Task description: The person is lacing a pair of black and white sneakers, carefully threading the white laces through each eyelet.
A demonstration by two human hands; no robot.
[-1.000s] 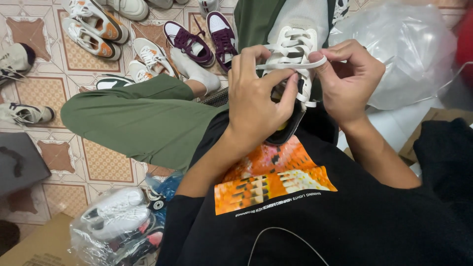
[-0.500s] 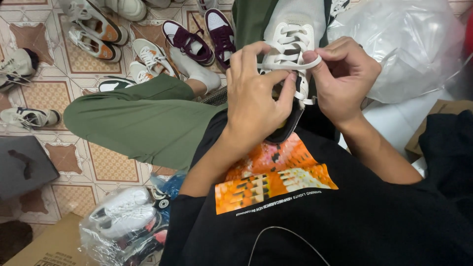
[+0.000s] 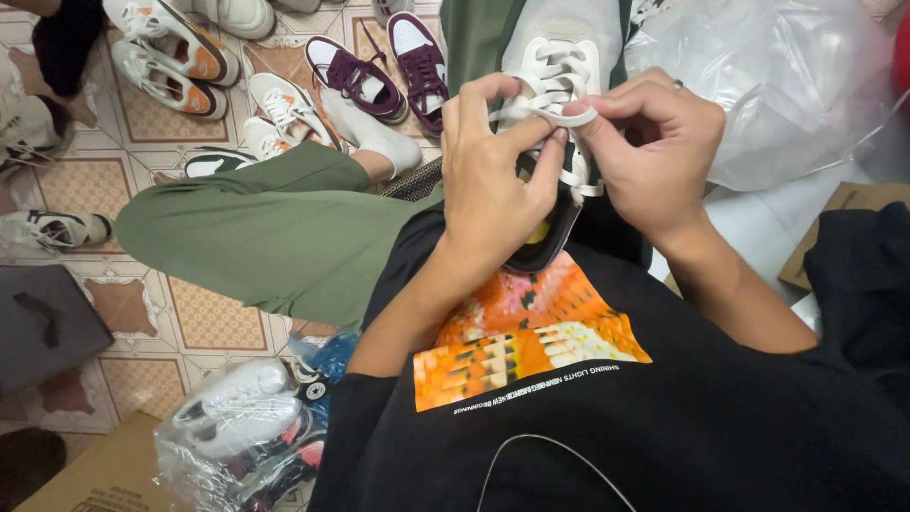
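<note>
A patterned tile floor (image 3: 204, 327) lies below a seated person in a black printed shirt and green trousers. Over the lap, the left hand (image 3: 493, 180) and right hand (image 3: 654, 156) pinch a flat white lace (image 3: 545, 114) with clenched fingers above a white sneaker (image 3: 559, 85). Beyond lie maroon sneakers (image 3: 384, 66) and crinkled clear plastic (image 3: 787, 85).
</note>
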